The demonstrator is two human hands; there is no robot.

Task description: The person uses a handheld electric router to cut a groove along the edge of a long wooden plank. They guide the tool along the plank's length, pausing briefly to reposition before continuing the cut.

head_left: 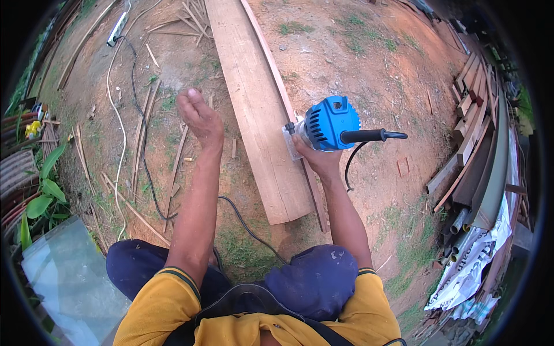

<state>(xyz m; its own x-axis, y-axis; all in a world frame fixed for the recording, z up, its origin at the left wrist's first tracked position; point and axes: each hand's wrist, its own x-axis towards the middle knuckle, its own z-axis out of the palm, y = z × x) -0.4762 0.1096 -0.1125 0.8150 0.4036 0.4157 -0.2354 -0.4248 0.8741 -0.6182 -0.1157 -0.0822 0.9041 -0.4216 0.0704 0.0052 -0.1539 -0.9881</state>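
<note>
A blue trim router [330,124] with a clear base plate sits at the right edge of a wide wooden plank [254,98]. My right hand [316,158] is wrapped round the router's lower body, partly hidden under its motor housing. A narrow wooden strip [271,60] runs along the plank's right side, and the router's base rests over it. Left of the plank, my left hand [200,118] is raised in the air with its fingers curled in, apart from the wood. Nothing shows in it.
A white power strip [118,29] lies at the far left, with a black cable [138,109] running back toward my legs. Thin offcuts [193,20] litter the dirt. Stacked timber [470,115] lines the right side; a glass-like sheet [75,282] lies near left.
</note>
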